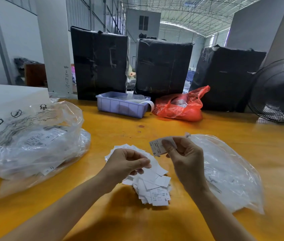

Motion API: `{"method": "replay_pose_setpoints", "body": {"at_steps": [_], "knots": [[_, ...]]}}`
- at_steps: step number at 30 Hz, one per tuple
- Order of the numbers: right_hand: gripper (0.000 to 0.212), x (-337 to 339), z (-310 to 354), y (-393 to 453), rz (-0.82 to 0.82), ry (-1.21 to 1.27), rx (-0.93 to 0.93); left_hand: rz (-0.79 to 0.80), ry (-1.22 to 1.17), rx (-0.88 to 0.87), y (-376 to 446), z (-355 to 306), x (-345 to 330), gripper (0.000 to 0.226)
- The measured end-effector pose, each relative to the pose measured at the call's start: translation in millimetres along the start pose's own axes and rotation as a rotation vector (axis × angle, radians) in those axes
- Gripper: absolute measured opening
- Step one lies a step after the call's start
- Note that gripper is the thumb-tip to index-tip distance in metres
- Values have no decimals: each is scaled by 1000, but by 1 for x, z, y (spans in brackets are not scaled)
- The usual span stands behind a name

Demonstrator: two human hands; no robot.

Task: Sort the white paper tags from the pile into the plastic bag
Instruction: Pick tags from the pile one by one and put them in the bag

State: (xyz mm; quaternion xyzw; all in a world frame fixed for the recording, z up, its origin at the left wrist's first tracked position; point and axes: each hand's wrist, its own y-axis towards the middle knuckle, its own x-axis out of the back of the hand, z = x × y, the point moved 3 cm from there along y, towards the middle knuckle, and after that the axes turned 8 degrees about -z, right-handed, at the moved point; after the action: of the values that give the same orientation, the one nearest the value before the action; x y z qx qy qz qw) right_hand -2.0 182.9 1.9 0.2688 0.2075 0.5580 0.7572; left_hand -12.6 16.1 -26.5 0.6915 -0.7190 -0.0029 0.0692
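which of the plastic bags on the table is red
The crumpled red bag at the back, beside the lilac bin. The two large bags nearer the hands, left and right, are clear.

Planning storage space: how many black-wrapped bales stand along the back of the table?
3: left bale, middle bale behind the purple bin, right bale beside the fan. Others could be hidden behind.

Taking the loose pile of white paper tags (148, 181) as the landmark: bare yellow tabletop (137, 223) lies open on its near side and beyond it, up to a lilac plastic bin (122, 106) and a crumpled red plastic bag (181, 108). Left of the pile, a bulging clear plastic bag of tags (33, 145) blocks the way. Right of it, a flat clear plastic bag (228, 173) lies low. Three black wrapped bales (164, 66) wall off the far edge, with a black fan (280, 91) far right.
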Motion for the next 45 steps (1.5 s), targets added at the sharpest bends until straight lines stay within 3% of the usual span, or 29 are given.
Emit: {"method": "replay_pose_setpoints", "body": {"at_steps": [3, 16, 30, 35, 45], "knots": [[18, 2, 2, 1, -33, 28, 11, 23, -13, 2, -1, -1, -1, 5], [14, -5, -2, -4, 117, -93, 47, 59, -104, 99, -2, -1, -3, 7], [7, -2, -8, 1, 116, 11, -162, 48, -80, 114, -1, 0, 0, 10], [2, -2, -14, -1, 159, -8, -283, 45, -82, 121, -1, -2, -1, 28], [10, -2, -22, -3, 181, 51, -546, -2, -136, 122, -2, -2, -1, 22]]}}
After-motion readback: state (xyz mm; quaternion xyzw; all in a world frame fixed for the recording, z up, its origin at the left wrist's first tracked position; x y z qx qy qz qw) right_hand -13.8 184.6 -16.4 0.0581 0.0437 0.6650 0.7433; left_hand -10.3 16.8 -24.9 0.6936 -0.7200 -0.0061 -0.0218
